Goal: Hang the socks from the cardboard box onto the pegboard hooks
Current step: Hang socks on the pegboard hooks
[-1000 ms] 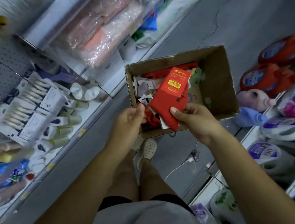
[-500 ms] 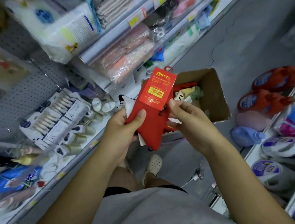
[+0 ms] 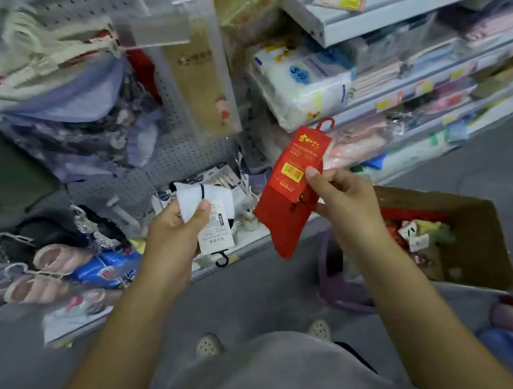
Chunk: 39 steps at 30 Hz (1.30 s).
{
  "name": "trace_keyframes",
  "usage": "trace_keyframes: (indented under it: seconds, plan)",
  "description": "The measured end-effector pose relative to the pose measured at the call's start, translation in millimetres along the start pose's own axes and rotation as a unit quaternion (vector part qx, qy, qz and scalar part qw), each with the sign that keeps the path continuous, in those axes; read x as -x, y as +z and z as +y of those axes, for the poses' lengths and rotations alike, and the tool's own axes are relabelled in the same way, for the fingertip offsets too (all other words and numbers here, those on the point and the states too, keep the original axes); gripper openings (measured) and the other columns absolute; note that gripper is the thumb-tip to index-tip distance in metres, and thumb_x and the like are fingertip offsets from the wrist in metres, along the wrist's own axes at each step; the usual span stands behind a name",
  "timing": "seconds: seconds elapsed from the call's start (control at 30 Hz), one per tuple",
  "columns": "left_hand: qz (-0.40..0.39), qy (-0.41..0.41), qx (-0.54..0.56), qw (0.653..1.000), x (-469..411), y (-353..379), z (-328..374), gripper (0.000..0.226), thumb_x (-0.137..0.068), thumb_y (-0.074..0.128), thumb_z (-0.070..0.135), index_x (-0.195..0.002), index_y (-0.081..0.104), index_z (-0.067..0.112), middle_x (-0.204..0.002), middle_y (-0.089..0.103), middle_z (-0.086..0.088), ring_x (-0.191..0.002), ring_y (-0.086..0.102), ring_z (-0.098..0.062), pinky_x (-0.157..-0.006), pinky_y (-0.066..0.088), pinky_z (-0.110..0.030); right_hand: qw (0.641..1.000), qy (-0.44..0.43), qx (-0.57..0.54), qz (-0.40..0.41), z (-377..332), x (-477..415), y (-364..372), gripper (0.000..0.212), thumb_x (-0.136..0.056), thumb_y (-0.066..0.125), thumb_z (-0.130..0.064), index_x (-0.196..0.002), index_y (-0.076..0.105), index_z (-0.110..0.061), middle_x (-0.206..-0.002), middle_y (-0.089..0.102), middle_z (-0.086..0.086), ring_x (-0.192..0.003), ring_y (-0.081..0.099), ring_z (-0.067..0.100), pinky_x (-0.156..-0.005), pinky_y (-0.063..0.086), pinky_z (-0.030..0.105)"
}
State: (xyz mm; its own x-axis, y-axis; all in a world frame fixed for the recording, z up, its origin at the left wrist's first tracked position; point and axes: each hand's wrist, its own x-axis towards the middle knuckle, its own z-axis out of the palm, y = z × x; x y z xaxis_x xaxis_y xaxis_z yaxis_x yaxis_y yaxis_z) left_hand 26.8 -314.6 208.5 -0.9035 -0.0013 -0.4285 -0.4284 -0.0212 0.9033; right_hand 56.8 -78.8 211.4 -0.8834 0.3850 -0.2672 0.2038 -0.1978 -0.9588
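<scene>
My right hand pinches a pair of red socks with a red card label and a red plastic hook on top, held up in front of the shelves. My left hand grips a pair of white socks with a white tag and a black hook hanging down. The cardboard box sits low at the right with several more socks inside. The grey pegboard stands behind my hands, with bagged goods hanging from its hooks.
Shelves at the upper right hold tissue packs and wrapped towels. A purple basket sits under the box. Slippers and packets hang at the lower left. My feet stand on the grey floor.
The view swung up and left from the box to the pegboard. The red socks passed into my right hand alone, and my left hand now holds a separate white pair.
</scene>
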Motion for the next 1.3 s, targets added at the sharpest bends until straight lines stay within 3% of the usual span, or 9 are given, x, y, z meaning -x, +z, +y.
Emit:
trace_keyframes:
  seconds: [0.13,0.3,0.4,0.57,0.67,0.77,0.87,1.03,1.3]
  plan:
    - [-0.004,0.016,0.030,0.999,2,-64,21,0.023,-0.103,0.057,0.028,-0.121,0.069,0.021,-0.110,0.078,-0.003,-0.101,0.075,-0.025,-0.089,0.059,-0.052,0.990,-0.071,0.118,-0.041,10,22,102,0.027,-0.090,0.074,-0.022,-0.076,0.067,0.000,-0.081,0.074,0.008,-0.072,0.063,0.012,-0.073,0.052,0.034]
    - [-0.051,0.024,0.053,0.997,4,-126,41,0.048,-0.083,0.063,0.053,-0.117,0.072,0.021,-0.110,0.078,-0.006,-0.101,0.075,-0.026,-0.092,0.057,-0.049,0.970,-0.127,0.145,-0.149,28,59,208,0.018,-0.095,0.069,-0.023,-0.080,0.076,-0.015,-0.127,0.067,-0.010,-0.115,0.055,-0.018,-0.097,0.047,0.018]
    - [-0.049,0.050,0.020,0.997,0,-167,48,0.042,-0.078,0.074,0.049,-0.110,0.075,0.021,-0.107,0.078,-0.004,-0.101,0.074,-0.026,-0.092,0.054,-0.049,0.947,-0.178,0.187,-0.190,36,66,238,0.020,-0.102,0.058,-0.027,-0.098,0.077,-0.022,-0.135,0.060,-0.008,-0.127,0.053,-0.002,-0.105,0.048,0.037]
    - [-0.003,0.053,0.042,0.998,-10,-218,57,0.016,-0.093,0.070,0.025,-0.103,0.074,0.014,-0.091,0.080,-0.004,-0.075,0.074,-0.018,-0.062,0.056,-0.028,0.942,-0.175,0.181,-0.221,25,69,271,0.016,-0.099,0.063,-0.023,-0.102,0.078,-0.018,-0.126,0.062,-0.007,-0.118,0.057,0.003,-0.098,0.049,0.024]
    - [-0.010,0.052,0.054,0.997,-13,-236,68,0.019,-0.095,0.067,0.024,-0.109,0.073,0.013,-0.096,0.080,-0.006,-0.080,0.077,-0.020,-0.064,0.058,-0.032,0.963,-0.129,0.140,-0.191,12,66,286,0.015,-0.093,0.072,-0.028,-0.108,0.073,-0.026,-0.115,0.069,-0.003,-0.107,0.068,0.014,-0.093,0.056,0.038]
    - [-0.017,0.065,0.057,0.996,-17,-246,80,0.025,-0.094,0.068,0.028,-0.114,0.071,0.013,-0.103,0.079,-0.006,-0.092,0.076,-0.025,-0.077,0.060,-0.042,0.963,-0.073,0.139,-0.220,-5,60,294,0.028,-0.091,0.073,-0.026,-0.118,0.067,-0.021,-0.111,0.073,0.004,-0.102,0.072,0.019,-0.088,0.060,0.037]
    - [-0.023,0.087,0.065,0.994,-19,-249,95,0.022,-0.094,0.067,0.026,-0.112,0.071,0.013,-0.101,0.079,-0.004,-0.089,0.076,-0.019,-0.071,0.060,-0.034,0.963,-0.051,0.096,-0.245,-22,53,302,0.033,-0.090,0.074,-0.018,-0.121,0.065,-0.011,-0.108,0.074,0.011,-0.095,0.074,0.022,-0.083,0.062,0.035]
    - [-0.030,0.125,-0.004,0.992,-29,-252,119,0.023,-0.092,0.071,0.016,-0.115,0.070,0.018,-0.101,0.079,-0.002,-0.085,0.074,-0.012,-0.063,0.056,-0.023,0.973,-0.071,0.051,-0.213,-43,35,304,0.027,-0.090,0.074,-0.016,-0.116,0.068,-0.009,-0.107,0.075,0.013,-0.089,0.075,0.023,-0.075,0.062,0.033]
    - [-0.030,0.192,-0.089,0.977,-55,-188,202,0.027,-0.087,0.075,0.003,-0.108,0.070,0.020,-0.097,0.079,-0.009,-0.082,0.076,-0.029,-0.061,0.062,-0.040,0.981,-0.134,-0.062,-0.128,-106,-18,275,0.021,-0.093,0.070,-0.016,-0.113,0.063,-0.011,-0.098,0.077,0.004,-0.085,0.074,0.014,-0.069,0.058,0.028]
